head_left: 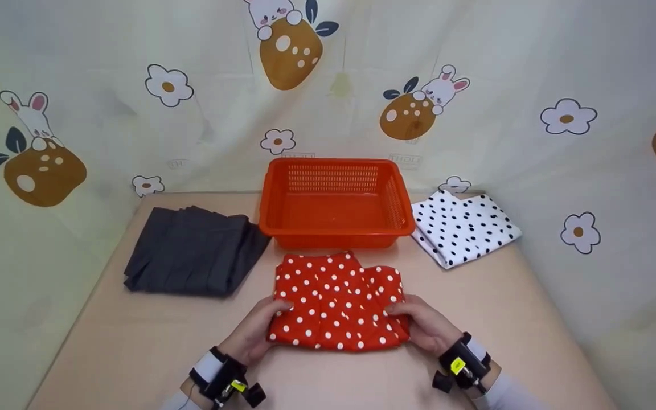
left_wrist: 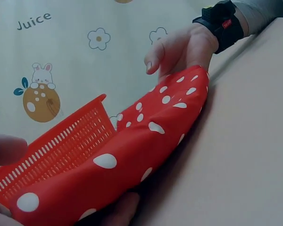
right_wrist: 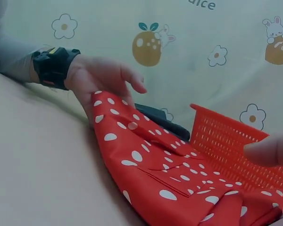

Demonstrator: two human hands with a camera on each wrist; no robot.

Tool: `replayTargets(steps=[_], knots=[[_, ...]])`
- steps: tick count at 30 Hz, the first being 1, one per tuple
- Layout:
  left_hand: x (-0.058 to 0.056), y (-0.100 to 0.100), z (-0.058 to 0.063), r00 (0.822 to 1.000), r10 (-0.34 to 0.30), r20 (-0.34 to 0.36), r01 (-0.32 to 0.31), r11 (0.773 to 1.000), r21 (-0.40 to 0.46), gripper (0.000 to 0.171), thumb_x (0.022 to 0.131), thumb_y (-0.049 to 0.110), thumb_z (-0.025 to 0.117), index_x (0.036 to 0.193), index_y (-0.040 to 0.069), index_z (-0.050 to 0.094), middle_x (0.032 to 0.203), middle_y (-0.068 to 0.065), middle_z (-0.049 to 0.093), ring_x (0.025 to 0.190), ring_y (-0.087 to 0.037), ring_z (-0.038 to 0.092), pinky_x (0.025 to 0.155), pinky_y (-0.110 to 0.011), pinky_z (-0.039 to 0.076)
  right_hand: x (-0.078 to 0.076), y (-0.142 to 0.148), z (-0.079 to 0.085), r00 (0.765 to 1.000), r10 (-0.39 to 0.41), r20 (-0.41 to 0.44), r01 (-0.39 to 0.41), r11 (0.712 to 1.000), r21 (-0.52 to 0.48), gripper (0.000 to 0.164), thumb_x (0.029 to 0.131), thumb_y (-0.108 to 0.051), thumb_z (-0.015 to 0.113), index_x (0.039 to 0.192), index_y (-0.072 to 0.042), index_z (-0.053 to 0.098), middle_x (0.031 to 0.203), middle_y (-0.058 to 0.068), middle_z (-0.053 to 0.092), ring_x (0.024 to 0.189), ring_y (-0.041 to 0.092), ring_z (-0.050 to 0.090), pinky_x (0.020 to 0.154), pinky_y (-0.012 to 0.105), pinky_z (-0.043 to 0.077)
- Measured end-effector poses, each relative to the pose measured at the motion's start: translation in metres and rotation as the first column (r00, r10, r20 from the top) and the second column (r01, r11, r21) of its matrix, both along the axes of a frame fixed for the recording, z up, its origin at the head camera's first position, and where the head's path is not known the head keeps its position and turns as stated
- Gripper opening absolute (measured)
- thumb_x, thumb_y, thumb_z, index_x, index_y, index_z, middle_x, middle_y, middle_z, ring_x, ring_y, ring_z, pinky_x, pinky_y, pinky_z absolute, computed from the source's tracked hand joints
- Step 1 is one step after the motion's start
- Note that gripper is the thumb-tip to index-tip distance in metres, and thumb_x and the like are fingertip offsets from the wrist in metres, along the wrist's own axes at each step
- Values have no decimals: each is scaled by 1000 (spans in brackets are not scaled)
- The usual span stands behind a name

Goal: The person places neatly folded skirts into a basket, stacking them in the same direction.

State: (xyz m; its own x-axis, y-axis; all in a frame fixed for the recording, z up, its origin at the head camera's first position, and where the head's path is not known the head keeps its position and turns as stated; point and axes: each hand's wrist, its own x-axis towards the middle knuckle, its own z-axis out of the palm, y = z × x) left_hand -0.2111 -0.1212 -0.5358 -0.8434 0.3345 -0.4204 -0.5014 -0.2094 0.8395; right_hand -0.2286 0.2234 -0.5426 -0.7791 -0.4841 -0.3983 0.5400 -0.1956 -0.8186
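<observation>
Folded red dotted cloth (head_left: pixel 333 307) is lying between the left hand (head_left: pixel 255 333) and right hand (head_left: pixel 427 327), just before the basket (head_left: pixel 336 232). Fingers are supporting its ends from beneath; thumbs are standing clear, not pinching. It is probably handling light and soft, its layers risking slippage; clasping both folded ends is looking safest. The curtain (left_wrist: pixel 66 42) is showing "Juice".

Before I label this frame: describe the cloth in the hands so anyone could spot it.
Find the orange basket at the table's back. Just in front, held between left hand and right hand, is the folded red cloth. Its white dots set it apart from the plain grey cloth and the black-dotted white cloth.
</observation>
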Motion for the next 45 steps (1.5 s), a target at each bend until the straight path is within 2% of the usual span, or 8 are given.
replayTargets(steps=[6, 9, 13, 22, 28, 34, 41, 45], knots=[[-1, 5, -5, 999, -6, -40, 4, 998, -58, 70, 92, 17, 63, 150, 3, 27, 141, -17, 52, 114, -24, 62, 95, -39, 54, 2, 0, -3, 988, 124, -95, -114, 988, 106, 87, 81, 0, 72, 154, -15, 26, 146, 13, 49, 125, 29, 57, 103, 39, 51], [0, 5, -6, 997, -7, -76, -1, 995, -102, 70, 90, 9, 63, 150, 3, 28, 141, -17, 52, 112, -23, 63, 94, -38, 55, 1, -1, -5, 984, 134, -115, -121, 986, 117, 92, 79, 1, 74, 155, -19, 25, 147, 14, 48, 126, 31, 57, 103, 41, 51], [1, 4, -6, 994, 3, -108, -18, 991, -133, 71, 89, 3, 61, 152, 5, 27, 141, -16, 52, 112, -23, 64, 93, -39, 56, -1, -2, -7, 986, 95, -137, -78, 989, 129, 92, 79, 0, 74, 155, -18, 26, 145, 14, 50, 123, 30, 58, 101, 40, 52], [-1, 3, -1, 981, 10, -193, -30, 994, -100, 71, 89, 3, 62, 152, 8, 31, 143, -13, 52, 119, -24, 59, 100, -38, 53, 0, -1, 2, 989, -39, -143, 52, 995, 83, 83, 82, -5, 73, 152, -16, 30, 144, 14, 52, 123, 30, 60, 101, 41, 52], [1, -3, 14, 962, -10, -273, -21, 993, -112, 72, 88, 4, 64, 152, 13, 31, 145, -11, 48, 124, -26, 55, 104, -38, 49, 8, -5, 14, 977, -92, -194, 107, 992, 65, 82, 83, -7, 75, 151, -18, 31, 145, 13, 52, 125, 30, 59, 101, 41, 51], [8, -10, 38, 939, -48, -341, 2, 991, -133, 69, 90, 6, 65, 150, 12, 31, 145, -13, 48, 123, -28, 55, 102, -39, 51, 18, -6, 30, 966, -108, -233, 124, 991, 53, 76, 84, -6, 74, 149, -14, 35, 144, 14, 51, 126, 30, 57, 102, 39, 51], [13, -16, 65, 914, -48, -404, 24, 998, -67, 90, 89, 6, 70, 158, 27, 15, 153, -4, 33, 132, -31, 47, 100, -42, 52, 24, -2, 60, 964, -50, -261, 48, 999, -13, 71, 90, -2, 65, 150, -10, 28, 143, 16, 50, 125, 30, 58, 101, 44, 51], [12, -19, 76, 904, -67, -421, 44, 997, -64, 90, 90, 9, 70, 157, 28, 14, 150, -6, 38, 129, -33, 49, 99, -43, 52, 22, -3, 75, 956, -36, -291, 26, 999, -39, 69, 92, -1, 63, 150, -10, 27, 141, 17, 51, 122, 31, 60, 99, 46, 51]])
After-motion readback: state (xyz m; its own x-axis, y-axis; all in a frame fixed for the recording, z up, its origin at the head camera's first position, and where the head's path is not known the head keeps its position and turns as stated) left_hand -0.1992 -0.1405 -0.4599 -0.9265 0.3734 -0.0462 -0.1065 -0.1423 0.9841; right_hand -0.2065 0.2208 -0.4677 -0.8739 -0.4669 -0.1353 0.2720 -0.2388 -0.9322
